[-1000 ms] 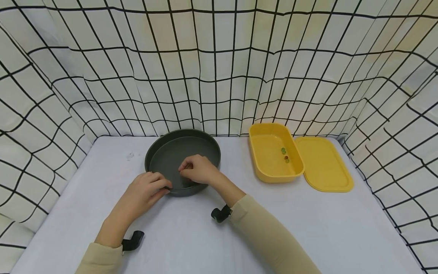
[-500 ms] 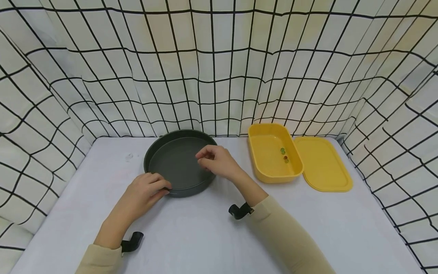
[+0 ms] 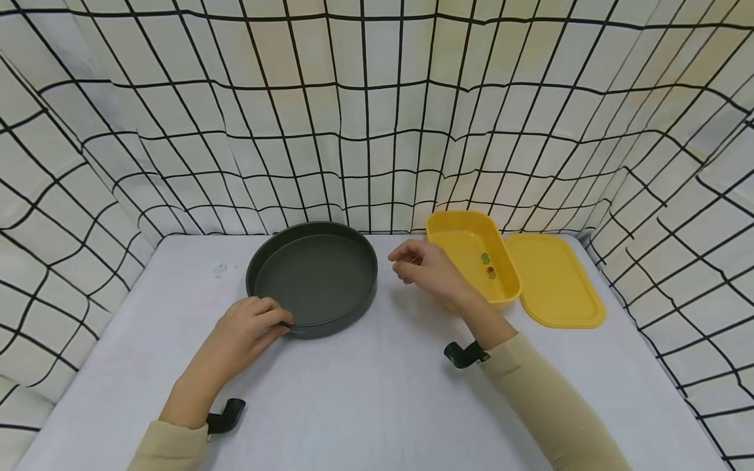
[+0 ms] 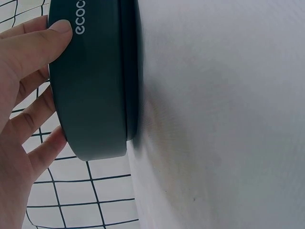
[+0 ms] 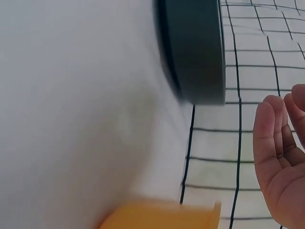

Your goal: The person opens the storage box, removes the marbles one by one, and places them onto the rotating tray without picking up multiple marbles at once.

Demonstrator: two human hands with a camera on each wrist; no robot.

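Observation:
A round dark green pan [image 3: 318,275] with a raised wall rests on the white table. At its near left rim my left hand [image 3: 247,330] holds on, the thumb [image 4: 59,28] pressed against the outer wall by pale lettering and the other fingers over the rim. My right hand [image 3: 430,268] is in the air between the pan and a yellow container [image 3: 465,245], overlapping the container's near left side in the head view. Its fingers [image 5: 265,129] are loosely bent, with nothing seen between them. Small green pieces [image 3: 485,258] and a reddish-brown one [image 3: 491,269] lie inside the container.
A flat yellow lid [image 3: 556,281] lies right beside the container, on its right. White cloth walls with a black grid [image 3: 377,131] rise along the back and both sides of the table [image 3: 353,405].
My right hand has lifted out from over the pan and moved right, to the yellow container's left side. The left hand has stayed on the pan's rim.

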